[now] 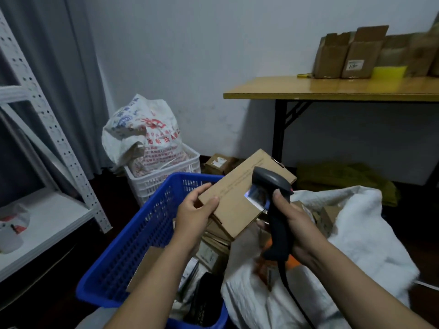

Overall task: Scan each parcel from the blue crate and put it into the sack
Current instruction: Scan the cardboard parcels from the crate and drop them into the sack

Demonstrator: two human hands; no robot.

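My left hand (196, 211) grips the near-left corner of a flat brown cardboard parcel (240, 198), held tilted above the blue crate (133, 245). My right hand (293, 227) holds a dark handheld scanner (273, 203) by its handle, its head against the parcel's right side, where a bluish light falls on the label. The crate holds more cardboard parcels (213, 248) and dark packets. The open white sack (344, 252) lies to the right, with several parcels inside.
A full printed white bag (142, 136) sits in a white basket (166, 176) behind the crate. A white metal shelf rack (42, 148) stands at left. A wooden table (332, 87) with cardboard boxes stands at the back right. A yellow-green cloth (344, 176) lies under the table.
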